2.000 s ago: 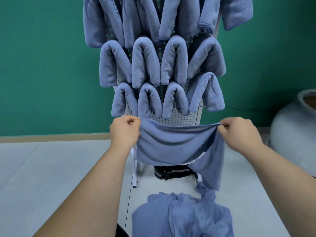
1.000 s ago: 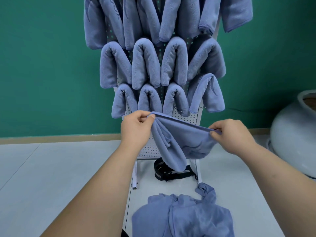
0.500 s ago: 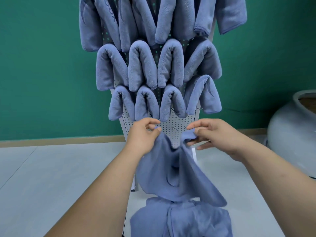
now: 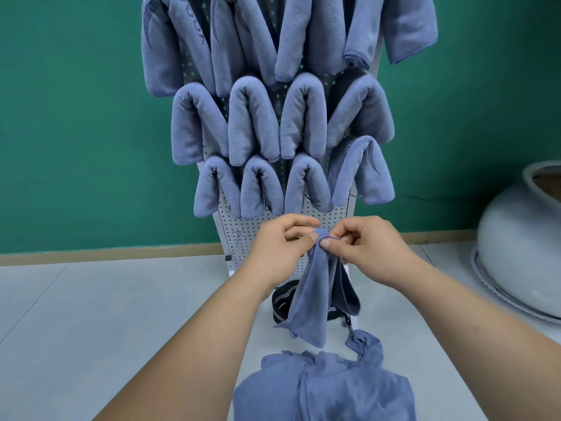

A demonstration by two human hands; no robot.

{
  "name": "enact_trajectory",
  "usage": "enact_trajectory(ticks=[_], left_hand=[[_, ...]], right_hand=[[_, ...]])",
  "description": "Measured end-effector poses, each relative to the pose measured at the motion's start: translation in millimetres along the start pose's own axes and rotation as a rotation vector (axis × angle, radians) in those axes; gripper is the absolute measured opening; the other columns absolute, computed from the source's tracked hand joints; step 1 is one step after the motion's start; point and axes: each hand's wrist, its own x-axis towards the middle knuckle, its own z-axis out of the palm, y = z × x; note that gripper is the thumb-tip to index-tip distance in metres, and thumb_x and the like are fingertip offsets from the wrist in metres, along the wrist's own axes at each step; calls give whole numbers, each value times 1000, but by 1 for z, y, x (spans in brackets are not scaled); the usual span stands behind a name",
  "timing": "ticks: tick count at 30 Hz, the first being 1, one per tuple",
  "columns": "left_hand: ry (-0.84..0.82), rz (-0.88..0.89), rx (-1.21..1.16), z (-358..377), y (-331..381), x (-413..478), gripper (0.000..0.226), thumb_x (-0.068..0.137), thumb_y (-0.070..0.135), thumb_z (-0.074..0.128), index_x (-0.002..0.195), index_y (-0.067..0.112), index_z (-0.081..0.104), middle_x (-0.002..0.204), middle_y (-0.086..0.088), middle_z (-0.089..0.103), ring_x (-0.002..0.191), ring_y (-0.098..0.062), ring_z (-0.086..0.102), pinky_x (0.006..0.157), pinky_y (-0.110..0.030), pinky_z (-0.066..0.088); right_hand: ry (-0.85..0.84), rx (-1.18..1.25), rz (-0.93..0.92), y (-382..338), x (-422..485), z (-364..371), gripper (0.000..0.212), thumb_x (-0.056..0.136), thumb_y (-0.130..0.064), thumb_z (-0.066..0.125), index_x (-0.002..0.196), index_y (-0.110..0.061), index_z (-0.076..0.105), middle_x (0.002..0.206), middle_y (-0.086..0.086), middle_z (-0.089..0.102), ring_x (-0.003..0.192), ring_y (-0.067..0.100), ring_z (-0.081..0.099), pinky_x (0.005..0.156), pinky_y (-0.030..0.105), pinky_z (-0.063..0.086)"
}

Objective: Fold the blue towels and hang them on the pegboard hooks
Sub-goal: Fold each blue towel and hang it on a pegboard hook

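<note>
A blue towel (image 4: 314, 294) hangs folded in half from my fingertips in front of the white pegboard (image 4: 243, 227). My left hand (image 4: 279, 243) and my right hand (image 4: 368, 249) pinch its top corners together, thumbs almost touching, just below the lowest row of hung towels (image 4: 262, 186). Several folded blue towels fill three rows of hooks above. A heap of loose blue towels (image 4: 328, 387) lies on the floor near my feet.
The pegboard stands on a pale floor against a green wall (image 4: 76, 117). A large grey ceramic pot (image 4: 522, 253) sits at the right. A black strap or bag (image 4: 282, 302) lies at the pegboard's base, behind the held towel.
My hands have come together from wide apart, bringing the towel's two corners to one point. The towel went from stretched flat to folded in half and hanging down.
</note>
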Motion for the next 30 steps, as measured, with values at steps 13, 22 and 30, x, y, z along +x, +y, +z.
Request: enact_trajectory(ticks=[13,22,30], left_hand=[[-109,76,7,1,1,-3,28,94,1,76,118,13,71,97,-11,79,75,-8,61,79,-19,53],[-72,91,143,0,-5,1,19,96,1,71,107,17,72,94,-5,80,78,-7,64,79,-20,52],[-79,86,336,-1,-12,2,6,90,22,83,96,23,82,86,7,79,77,-4,69,80,-23,58]], right_hand=[[-36,277,81,4,-2,-10,22,86,-37,87,79,-18,77,70,-3,67,68,11,55,73,32,50],[-199,303,117,5,-2,-10,12,93,-30,81,101,-22,79,76,1,65,73,12,55,75,32,49],[-117,35,31,9,0,-1,14,83,-27,89,80,-24,76,68,-2,73,57,6,53,66,27,47]])
